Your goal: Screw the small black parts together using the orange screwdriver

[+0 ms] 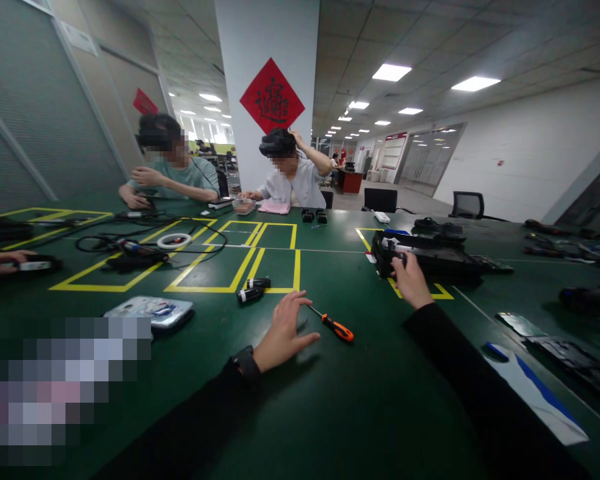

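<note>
My left hand (pixel 286 330) hovers low over the green table, fingers spread, holding nothing. Just right of it lies a screwdriver (pixel 339 329) with an orange and black handle, its thin shaft pointing toward my fingertips. A small dark bit (pixel 304 325) lies between thumb and fingers. My right hand (pixel 411 280) is closed at the near left end of a long black plastic housing (pixel 430 257), fingers curled on its edge; the exact grip is partly hidden. Two short black cylinders (pixel 253 291) lie beyond my left hand.
A phone in a clear case (pixel 153 311) lies at left. Yellow tape (pixel 225 290) marks the green table (pixel 360 413). Cables and a white tape roll (pixel 174 241) lie farther off. At right are a white-and-blue sheet (pixel 540 397) and black parts (pixel 575 363). Two people sit opposite; another person's hand (pixel 5 261) shows at left.
</note>
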### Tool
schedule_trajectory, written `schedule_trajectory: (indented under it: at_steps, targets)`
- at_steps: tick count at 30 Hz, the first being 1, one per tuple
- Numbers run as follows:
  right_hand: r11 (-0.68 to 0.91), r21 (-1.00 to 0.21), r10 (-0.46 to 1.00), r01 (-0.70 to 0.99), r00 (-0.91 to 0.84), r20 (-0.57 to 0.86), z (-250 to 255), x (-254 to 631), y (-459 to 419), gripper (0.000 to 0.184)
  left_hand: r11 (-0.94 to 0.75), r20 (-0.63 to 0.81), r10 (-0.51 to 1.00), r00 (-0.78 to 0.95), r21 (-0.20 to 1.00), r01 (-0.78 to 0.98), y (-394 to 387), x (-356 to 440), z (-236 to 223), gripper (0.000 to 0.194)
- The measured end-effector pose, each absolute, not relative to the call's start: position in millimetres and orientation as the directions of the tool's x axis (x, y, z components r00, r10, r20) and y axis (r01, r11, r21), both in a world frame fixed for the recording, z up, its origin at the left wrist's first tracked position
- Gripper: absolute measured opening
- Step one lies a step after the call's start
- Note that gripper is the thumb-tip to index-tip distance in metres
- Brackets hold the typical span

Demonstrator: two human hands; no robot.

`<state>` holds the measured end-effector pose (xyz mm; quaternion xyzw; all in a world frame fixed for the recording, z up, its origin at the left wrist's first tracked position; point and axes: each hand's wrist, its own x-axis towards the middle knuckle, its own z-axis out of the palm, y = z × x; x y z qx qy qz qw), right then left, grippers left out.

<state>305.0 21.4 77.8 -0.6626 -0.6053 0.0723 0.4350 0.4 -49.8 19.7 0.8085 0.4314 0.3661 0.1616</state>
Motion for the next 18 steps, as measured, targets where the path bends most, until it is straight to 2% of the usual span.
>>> schedule_trajectory:
  at_steps: [1,2,4,6,8,11,18]
  targets:
    - [-0.073,-0.574,0.858,0.816,0.345,0.381,78,333,33,0.043,-0.557,0.427,0.829,0.363,0.559,0.615,-44,-3,14,0.057]
    - [-0.15,-0.55,0.853,0.822,0.389,0.349,75,359,41,0.047,-0.544,0.406,0.837,0.367,0.539,0.644,-39,-5,9,0.059]
    - [-0.231,-0.529,0.852,0.817,0.433,0.296,67,405,46,0.054,-0.538,0.396,0.838,0.375,0.486,0.689,-30,-6,0,0.055]
    - [-0.286,-0.508,0.852,0.812,0.458,0.253,57,440,42,0.052,-0.53,0.43,0.834,0.347,0.45,0.719,-25,-5,-4,0.045]
    - [-0.322,-0.445,0.873,0.836,0.444,0.202,48,467,34,0.041,-0.527,0.446,0.831,0.332,0.44,0.727,-22,-2,-5,0.035]
    - [-0.331,-0.422,0.88,0.844,0.437,0.184,40,494,26,0.034,-0.519,0.432,0.839,0.331,0.453,0.725,-21,2,-4,0.026]
    - [-0.329,-0.461,0.878,0.824,0.447,0.172,33,521,28,0.044,-0.463,0.376,0.876,0.302,0.482,0.744,-19,2,-4,0.016]
